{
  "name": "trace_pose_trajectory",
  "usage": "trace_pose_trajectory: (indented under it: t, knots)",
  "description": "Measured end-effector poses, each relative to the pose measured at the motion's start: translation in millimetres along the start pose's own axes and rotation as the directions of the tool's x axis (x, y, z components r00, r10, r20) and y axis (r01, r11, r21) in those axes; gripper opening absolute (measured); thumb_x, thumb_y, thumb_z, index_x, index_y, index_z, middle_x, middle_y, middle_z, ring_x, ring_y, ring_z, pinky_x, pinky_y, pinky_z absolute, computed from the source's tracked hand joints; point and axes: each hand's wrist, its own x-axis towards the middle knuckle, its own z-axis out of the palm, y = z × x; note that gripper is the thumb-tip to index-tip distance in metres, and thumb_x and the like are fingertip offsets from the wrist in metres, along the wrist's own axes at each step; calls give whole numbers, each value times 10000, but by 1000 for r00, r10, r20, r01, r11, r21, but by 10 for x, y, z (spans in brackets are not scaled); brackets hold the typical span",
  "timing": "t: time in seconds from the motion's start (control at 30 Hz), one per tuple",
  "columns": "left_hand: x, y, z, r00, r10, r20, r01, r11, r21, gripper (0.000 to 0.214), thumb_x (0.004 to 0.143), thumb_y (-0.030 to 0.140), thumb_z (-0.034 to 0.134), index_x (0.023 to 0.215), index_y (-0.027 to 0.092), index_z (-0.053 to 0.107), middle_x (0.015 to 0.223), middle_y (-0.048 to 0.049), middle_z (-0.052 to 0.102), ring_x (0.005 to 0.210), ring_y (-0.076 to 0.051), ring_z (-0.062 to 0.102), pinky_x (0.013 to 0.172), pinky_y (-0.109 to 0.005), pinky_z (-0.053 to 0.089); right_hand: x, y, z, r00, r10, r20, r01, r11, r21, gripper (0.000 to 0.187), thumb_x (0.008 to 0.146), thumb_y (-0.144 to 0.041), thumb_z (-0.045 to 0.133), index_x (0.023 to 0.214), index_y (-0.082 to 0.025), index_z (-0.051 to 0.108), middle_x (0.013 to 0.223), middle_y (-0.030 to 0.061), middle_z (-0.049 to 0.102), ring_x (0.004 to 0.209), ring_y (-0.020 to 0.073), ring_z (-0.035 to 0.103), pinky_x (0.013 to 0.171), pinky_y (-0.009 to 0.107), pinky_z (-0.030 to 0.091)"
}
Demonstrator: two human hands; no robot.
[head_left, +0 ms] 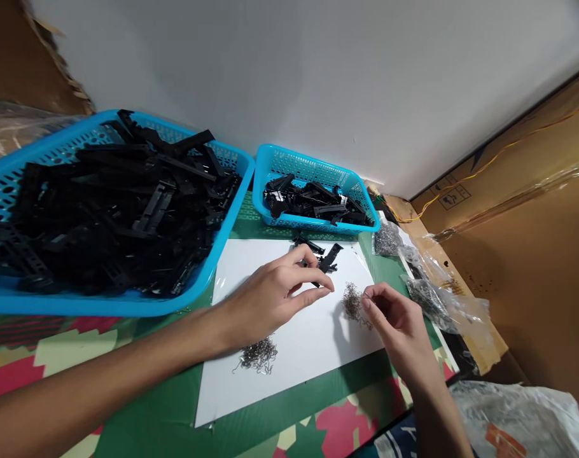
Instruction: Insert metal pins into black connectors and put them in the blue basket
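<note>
My left hand (282,289) is above a white sheet (244,397), its thumb and index fingertip pinched together; anything between them is too small to make out. Just behind it lie a few black plastic parts (331,257), partly covered by its fingers. My right hand (397,318) pinches what looks like a small wire spring at the edge of a pile of fine wire springs (351,300). A second pile of larger, shiny bent wire pieces (259,356) sits on the sheet below my left wrist.
A large blue basket (232,235) heaped with black plastic parts stands at left. A smaller blue basket (313,222) of similar parts stands behind the sheet. Plastic bags of small metal pieces (430,299) lie along the right, beside cardboard (523,254). A white wall (289,76) rises behind.
</note>
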Motion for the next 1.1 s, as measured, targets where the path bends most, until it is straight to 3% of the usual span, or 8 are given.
trace_pose_trajectory:
  t: [0.27, 0.4, 0.57, 0.73, 0.83, 1.1]
  knots:
    - [-6, 36, -3, 998, -64, 9, 64, 998, -29, 240, 1068, 381, 582, 1130, 240, 766, 1129, -27, 561, 758, -118, 546, 701, -267, 449, 100, -294, 501, 980, -171, -100, 171, 985, -5, 132, 1022, -314, 628, 935, -217, 652, 841, 5, 611, 745, 156, 539, 664, 278, 418]
    - [-2, 69, -31, 997, -83, 2, 83, 994, -68, 238, 1081, 353, 544, 1111, 210, 732, 1117, -29, 561, 724, -109, 529, 691, -275, 451, 162, -339, 597, 968, -205, -145, 208, 978, 5, 138, 1021, -317, 628, 931, -215, 650, 842, 9, 622, 735, 160, 545, 651, 282, 434]
    - [-3, 70, -33, 996, -87, -1, 87, 996, -33, 250, 1083, 358, 535, 1087, 214, 739, 1116, -35, 569, 743, -123, 545, 687, -284, 446, 190, -348, 486, 964, -243, -104, 236, 969, -73, 133, 1013, -318, 652, 1082, -232, 725, 930, 35, 712, 776, 177, 620, 671, 298, 480]
    - [-10, 19, 3, 997, -80, 2, 80, 995, 57, 245, 1081, 352, 534, 1096, 229, 745, 1128, -37, 582, 813, -154, 592, 727, -296, 457, 217, -374, 370, 941, -339, 2, 329, 912, -244, 114, 1005, -255, 647, 942, -245, 742, 893, 37, 727, 742, 179, 615, 650, 308, 470]
    - [-10, -12, 12, 996, -91, 27, 88, 991, 102, 255, 1085, 358, 523, 1114, 242, 749, 1131, -33, 589, 814, -158, 611, 757, -305, 464, 265, -361, 280, 949, -308, 64, 314, 916, -249, 114, 991, -267, 664, 913, -237, 742, 844, 22, 718, 697, 161, 591, 635, 299, 457]
    - [2, -8, -3, 995, -89, 40, 87, 994, 69, 210, 1072, 287, 554, 1213, 287, 711, 1188, -15, 692, 960, -191, 666, 819, -291, 465, 526, -164, 69, 981, -180, -71, 177, 983, -46, 200, 841, -345, 815, 749, -181, 746, 724, 32, 697, 645, 155, 595, 570, 279, 449]
